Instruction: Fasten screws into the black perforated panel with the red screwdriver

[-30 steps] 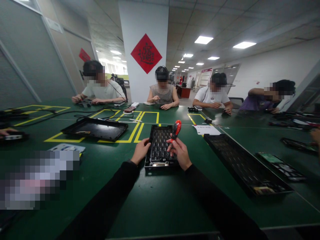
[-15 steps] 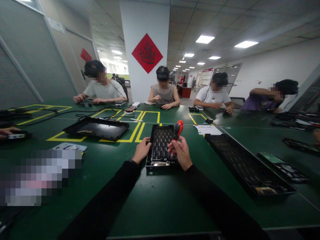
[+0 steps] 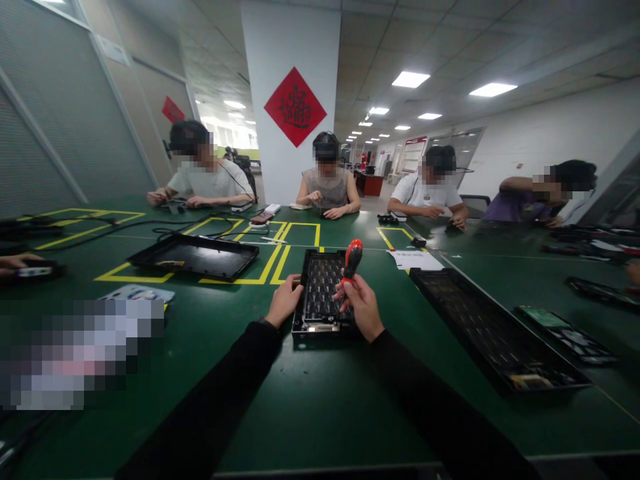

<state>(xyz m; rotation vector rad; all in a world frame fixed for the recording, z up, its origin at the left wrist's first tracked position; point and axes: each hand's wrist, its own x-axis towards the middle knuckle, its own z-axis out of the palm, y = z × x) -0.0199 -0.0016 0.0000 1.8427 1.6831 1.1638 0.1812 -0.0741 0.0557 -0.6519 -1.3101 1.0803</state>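
A black rectangular plastic housing [image 3: 320, 287] with rows of small studs inside lies on the green table before me. My left hand [image 3: 285, 301] grips its left side wall, the thumb at the near rim. In my right hand [image 3: 363, 307] is a screwdriver [image 3: 354, 257] with a red and black handle, held almost upright over the right part of the housing. The shaft and tip are hidden behind my fingers. Near the housing's close end sits a light-coloured metal part [image 3: 323, 327].
A long black housing [image 3: 493, 333] lies to the right, beside a green circuit board [image 3: 545, 317]. A black tray [image 3: 200, 257] rests at the left among cables. Paper [image 3: 416, 260] lies beyond the long housing. Several people sit across the table [image 3: 320, 413].
The screwdriver handle has tipped slightly to the left in my right hand. My left hand and the housing have stayed where they were.
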